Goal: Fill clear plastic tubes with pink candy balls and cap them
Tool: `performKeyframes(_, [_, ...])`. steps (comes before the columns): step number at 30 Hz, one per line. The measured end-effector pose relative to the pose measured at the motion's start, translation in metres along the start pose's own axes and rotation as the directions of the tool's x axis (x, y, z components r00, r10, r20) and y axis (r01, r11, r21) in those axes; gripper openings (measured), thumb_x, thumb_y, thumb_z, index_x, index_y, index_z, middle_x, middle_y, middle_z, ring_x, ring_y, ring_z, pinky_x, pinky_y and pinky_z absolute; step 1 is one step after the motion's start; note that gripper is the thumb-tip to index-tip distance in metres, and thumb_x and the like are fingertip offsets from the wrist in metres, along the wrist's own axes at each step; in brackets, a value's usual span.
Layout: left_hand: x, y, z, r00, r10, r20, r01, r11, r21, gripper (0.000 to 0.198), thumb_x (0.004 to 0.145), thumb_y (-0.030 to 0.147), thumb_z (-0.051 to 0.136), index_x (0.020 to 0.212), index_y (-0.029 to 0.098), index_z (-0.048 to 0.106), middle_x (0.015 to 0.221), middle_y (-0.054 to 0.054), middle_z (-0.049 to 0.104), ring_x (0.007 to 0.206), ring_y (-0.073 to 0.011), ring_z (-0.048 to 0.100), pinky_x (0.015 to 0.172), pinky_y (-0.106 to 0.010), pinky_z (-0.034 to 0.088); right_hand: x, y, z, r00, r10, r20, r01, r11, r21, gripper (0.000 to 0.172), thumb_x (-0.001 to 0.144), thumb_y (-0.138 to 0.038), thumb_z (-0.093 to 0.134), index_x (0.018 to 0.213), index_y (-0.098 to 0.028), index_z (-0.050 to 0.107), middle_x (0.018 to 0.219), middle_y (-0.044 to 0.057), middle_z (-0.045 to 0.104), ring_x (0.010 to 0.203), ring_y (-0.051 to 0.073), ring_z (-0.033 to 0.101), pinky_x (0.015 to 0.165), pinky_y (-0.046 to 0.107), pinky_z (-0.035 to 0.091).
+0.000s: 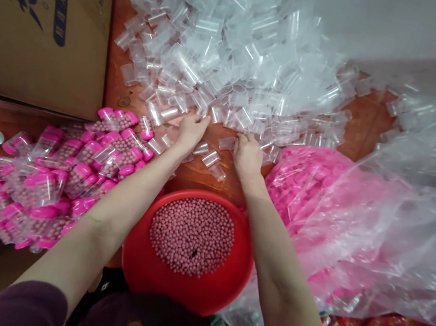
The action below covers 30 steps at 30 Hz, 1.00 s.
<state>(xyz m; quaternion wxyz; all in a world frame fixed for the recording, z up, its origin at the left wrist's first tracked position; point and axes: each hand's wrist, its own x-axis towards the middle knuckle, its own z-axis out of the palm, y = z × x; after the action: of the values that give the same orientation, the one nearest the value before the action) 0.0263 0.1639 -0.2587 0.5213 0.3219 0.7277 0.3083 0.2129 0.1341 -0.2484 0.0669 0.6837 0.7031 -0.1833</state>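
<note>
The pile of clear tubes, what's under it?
Under the clear tubes is a reddish-brown table, which you can see around the pile's edges. In the thick middle, the tubes cover everything, so I can't tell what's beneath.

Passable between the bare left hand (pixel 193 129) and the bare right hand (pixel 247 155), low over the orange-red wooden tabletop (pixel 194 177), though littered there with a few short, clear plastic tubes (pixel 211 158). Blocked beyond the fingers by a broad, loose heap of clear plastic tubes (pixel 235 65). Hemmed in on the left by piled bead-filled tubes with bright pink caps (pixel 91 163), and farther back by a brown cardboard box (pixel 43 53). Barred on the right by a bulging translucent bag of pink pieces (pixel 307 184). Open from above into the round red plastic bowl (pixel 235 261), between both forearms.
</note>
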Motion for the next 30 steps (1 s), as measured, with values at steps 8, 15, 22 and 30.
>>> performKeyframes(8, [0.033,0.028,-0.013,0.954,0.290,-0.081,-0.190,0.789,0.584,0.041,0.111,0.028,0.047,0.135,0.025,0.079,0.124,-0.012,0.083,0.115,-0.0300,0.075,0.097,-0.036,0.051,0.013,-0.012,0.000,0.997,0.002,0.076,0.012,0.984,-0.178,0.038,0.111,-0.010,0.036,0.132,-0.004,0.067,0.132,0.026,0.070,0.121,0.032,0.068,0.097,0.037,0.051])
performKeyframes(15, [0.058,0.042,-0.038,0.947,0.233,-0.220,-0.031,0.749,0.662,0.043,0.108,0.024,0.045,0.135,0.024,0.078,0.131,-0.013,0.081,0.123,-0.0308,0.073,0.103,-0.038,0.052,0.019,-0.008,0.007,0.998,-0.047,0.039,0.052,0.985,-0.163,0.038,0.108,-0.008,0.036,0.125,-0.004,0.070,0.127,0.026,0.069,0.110,0.029,0.066,0.092,0.037,0.051])
performKeyframes(22, [0.068,0.049,-0.040,0.951,0.306,0.039,-0.236,0.641,0.730,0.034,0.103,0.015,0.051,0.114,0.017,0.083,0.118,-0.020,0.080,0.123,-0.0377,0.071,0.109,-0.046,0.050,0.015,-0.005,0.010,0.996,-0.088,-0.007,0.087,0.992,-0.092,0.041,0.105,-0.011,0.038,0.126,-0.007,0.074,0.130,0.025,0.067,0.100,0.029,0.067,0.090,0.042,0.056])
performKeyframes(30, [0.081,0.051,-0.037,0.947,0.290,0.139,-0.297,0.623,0.724,0.030,0.104,0.022,0.056,0.114,0.018,0.083,0.112,-0.019,0.079,0.121,-0.0362,0.071,0.107,-0.045,0.049,0.004,-0.017,0.011,0.975,-0.219,-0.048,0.224,0.954,0.198,0.041,0.096,-0.010,0.044,0.119,-0.007,0.078,0.121,0.023,0.068,0.112,0.034,0.065,0.106,0.048,0.056])
